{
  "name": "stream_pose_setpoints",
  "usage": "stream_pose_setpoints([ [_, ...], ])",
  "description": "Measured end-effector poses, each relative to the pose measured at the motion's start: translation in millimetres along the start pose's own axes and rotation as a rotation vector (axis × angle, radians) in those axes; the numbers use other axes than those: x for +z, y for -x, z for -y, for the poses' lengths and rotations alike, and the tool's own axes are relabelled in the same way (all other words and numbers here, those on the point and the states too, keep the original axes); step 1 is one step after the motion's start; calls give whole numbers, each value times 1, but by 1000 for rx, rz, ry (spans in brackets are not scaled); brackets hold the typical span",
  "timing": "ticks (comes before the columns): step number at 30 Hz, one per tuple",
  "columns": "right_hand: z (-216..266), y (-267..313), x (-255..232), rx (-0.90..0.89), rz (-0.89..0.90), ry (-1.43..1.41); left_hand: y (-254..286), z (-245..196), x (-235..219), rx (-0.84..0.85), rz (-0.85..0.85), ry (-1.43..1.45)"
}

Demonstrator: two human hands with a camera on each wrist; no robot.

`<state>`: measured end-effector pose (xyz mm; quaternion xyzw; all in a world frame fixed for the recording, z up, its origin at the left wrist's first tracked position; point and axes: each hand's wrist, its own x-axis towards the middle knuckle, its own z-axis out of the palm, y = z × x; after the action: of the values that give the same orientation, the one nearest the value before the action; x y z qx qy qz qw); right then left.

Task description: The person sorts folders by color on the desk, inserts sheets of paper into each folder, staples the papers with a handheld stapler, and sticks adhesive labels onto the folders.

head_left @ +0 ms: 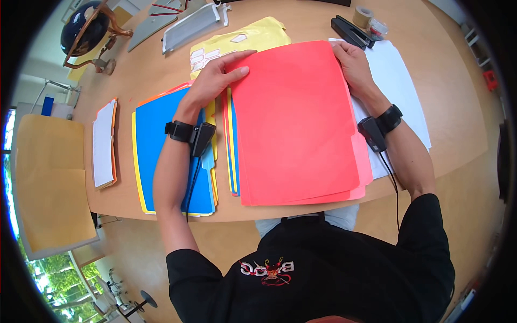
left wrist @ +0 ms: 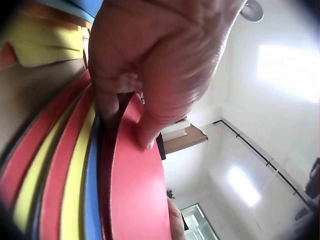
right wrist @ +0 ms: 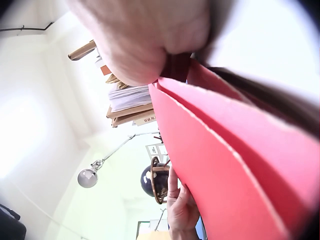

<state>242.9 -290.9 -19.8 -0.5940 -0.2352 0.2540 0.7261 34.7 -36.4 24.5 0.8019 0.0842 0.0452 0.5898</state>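
Between both hands is a red file folder, its front cover facing up in the head view. My left hand grips its upper left edge, thumb on the cover and fingers behind. At the upper right corner my right hand holds the same folder, its fingertips partly hidden by the folder. In the right wrist view the red folder shows layered edges below the palm. Beneath it lies a stack of red, yellow and blue folders, fanned out at the left in the left wrist view.
Left of the stack lies a pile topped by a blue folder. Farther left is a small white-topped stack. White paper lies at the right, with a black stapler behind. A yellow sheet with labels and a globe stand farther back.
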Motion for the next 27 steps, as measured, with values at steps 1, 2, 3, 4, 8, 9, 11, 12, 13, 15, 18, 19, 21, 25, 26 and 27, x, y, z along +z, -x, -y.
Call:
stream_pose_setpoints([
  [1,-2,-2,-3,12,19,-12,0,1,0,1,-7,4],
  [2,-1,-2,-3,24,36,-25,0,3,-1,3,-5,10],
  [3,0,-1,-4,25,33,-19,0,7,-2,18,-16,14],
  [4,0,0,-3,19,50,-53,0,10,-2,34,-27,19],
  [8,7,3,1,37,50,21,1,17,-1,-27,-49,212],
  [9,7,3,1,37,49,27,1,19,-3,-17,-34,269],
  [11,10,4,3,23,-28,81,0,20,-6,-4,-15,328],
  [12,16,5,2,21,-32,86,0,21,-6,-6,-17,258],
  [13,26,6,-2,-47,-36,198,-1,23,-6,-8,-19,189],
  [15,51,4,-10,-118,-37,319,-1,23,-5,9,-23,166],
  [18,81,-6,-30,-277,-236,910,1,19,-2,-22,-39,132],
  [19,81,-10,-33,-275,-238,911,1,17,-1,-56,-42,118],
  [21,82,-20,-43,-426,-205,1594,1,21,-1,-48,-50,107],
  [25,70,-34,-50,-36,-150,1686,0,24,-4,-54,-39,67],
  [26,68,-36,-48,-79,-128,1696,0,23,-4,-50,-39,67],
  [27,70,-37,-48,-82,-128,1698,0,22,-2,-47,-47,92],
])
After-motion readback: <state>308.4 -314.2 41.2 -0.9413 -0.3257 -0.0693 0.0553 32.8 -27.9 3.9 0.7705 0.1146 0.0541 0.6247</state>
